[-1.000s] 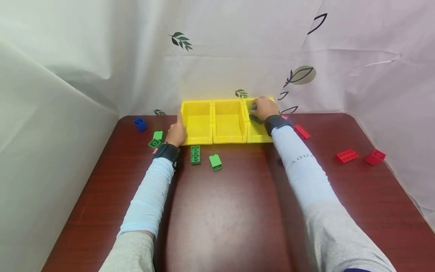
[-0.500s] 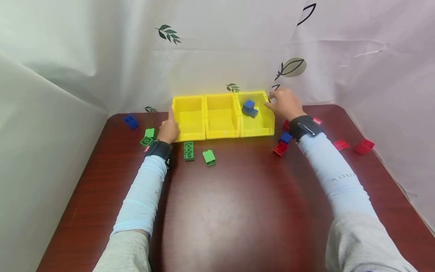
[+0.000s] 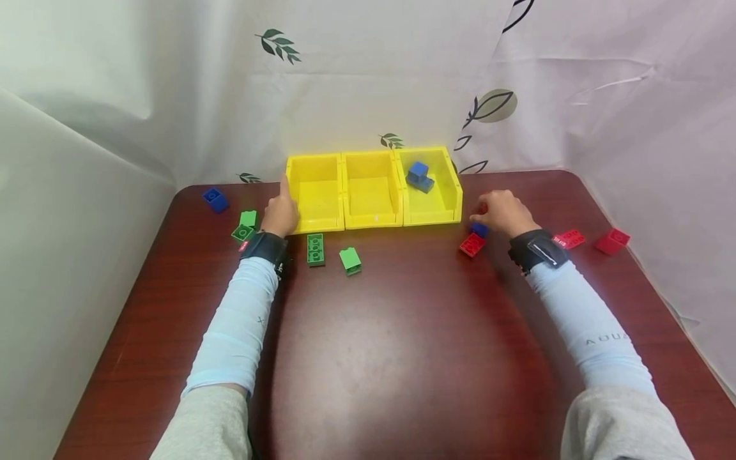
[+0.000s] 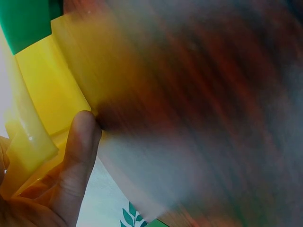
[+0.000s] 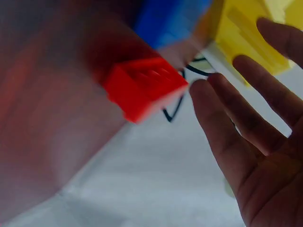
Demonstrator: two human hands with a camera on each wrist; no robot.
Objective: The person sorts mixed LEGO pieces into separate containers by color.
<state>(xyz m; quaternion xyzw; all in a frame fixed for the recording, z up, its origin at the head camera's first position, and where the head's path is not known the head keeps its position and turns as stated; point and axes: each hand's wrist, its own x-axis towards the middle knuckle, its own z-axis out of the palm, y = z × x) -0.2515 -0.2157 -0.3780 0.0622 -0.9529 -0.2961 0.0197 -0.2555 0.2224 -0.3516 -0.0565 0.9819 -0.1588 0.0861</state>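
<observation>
Right of centre in the head view, the right hand [image 3: 503, 213] hangs just over a small blue brick [image 3: 478, 229] and a red brick [image 3: 472, 245] lying side by side on the desk [image 3: 391, 345], a little right of the yellow bins' lower corner. Its grip is released: the right wrist view shows the fingers [image 5: 222, 127] spread and straight, holding nothing, with the red brick [image 5: 142, 87] and the blue one [image 5: 165, 21] close before them, seemingly within reach for a pick. Left of centre, the left hand [image 3: 280, 214] rests against the outer wall of the left yellow bin [image 3: 313, 191], thumb [image 4: 80, 142] laid flat on the plastic, fingers not curled round it, likely steadying the row. Two blue bricks [image 3: 420, 177] sit stacked in the right yellow bin [image 3: 454, 198]. Green bricks [image 3: 315, 249] lie near the left wrist.
</observation>
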